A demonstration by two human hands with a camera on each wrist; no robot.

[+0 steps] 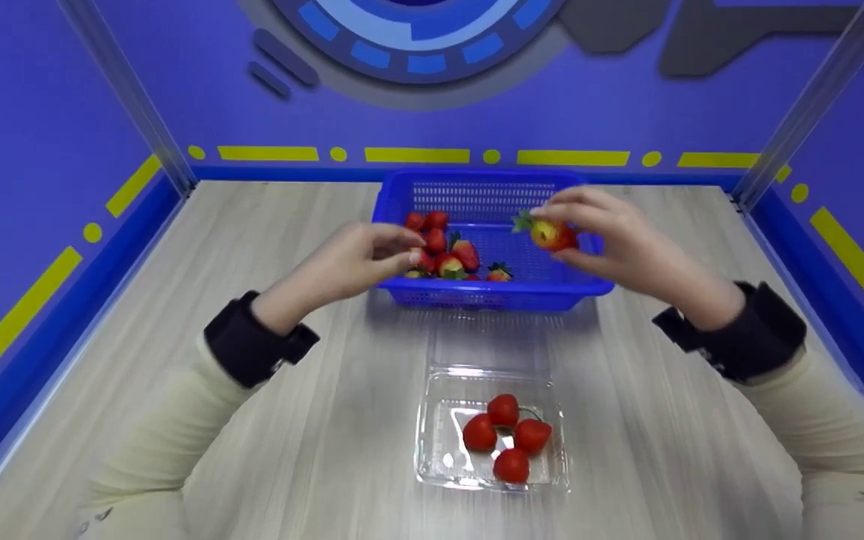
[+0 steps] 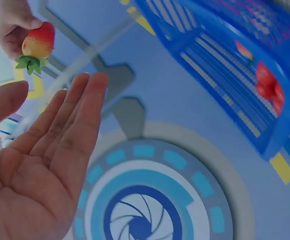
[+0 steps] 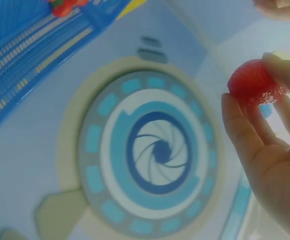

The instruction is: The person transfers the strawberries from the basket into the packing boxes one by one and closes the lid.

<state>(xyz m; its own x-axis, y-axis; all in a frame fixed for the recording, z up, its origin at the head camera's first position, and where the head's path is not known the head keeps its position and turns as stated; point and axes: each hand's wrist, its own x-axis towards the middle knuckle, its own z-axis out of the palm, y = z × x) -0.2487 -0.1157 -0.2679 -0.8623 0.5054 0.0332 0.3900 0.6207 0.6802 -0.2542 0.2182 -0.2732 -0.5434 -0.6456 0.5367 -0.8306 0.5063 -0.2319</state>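
Note:
My right hand point(image 1: 612, 232) pinches a strawberry point(image 1: 554, 235), red with a yellowish end and green leaves, above the right side of the blue basket point(image 1: 492, 289). In the right wrist view the red side of this strawberry point(image 3: 252, 84) shows between thumb and fingers. My left hand point(image 1: 357, 262) hovers by the basket's left side with nothing in it; the left wrist view shows its palm point(image 2: 39, 190) bare and the fingers fairly straight. Several strawberries point(image 1: 465, 256) lie in the left and front part of the basket, some of them behind my left fingertips.
In front of the basket stands an open clear plastic box point(image 1: 439, 472) holding several red fruits point(image 1: 511, 466), one with a thin green stem. Blue panels point(image 1: 432, 124) with yellow marks rise at the back and both sides of the wooden-look table point(image 1: 289, 450).

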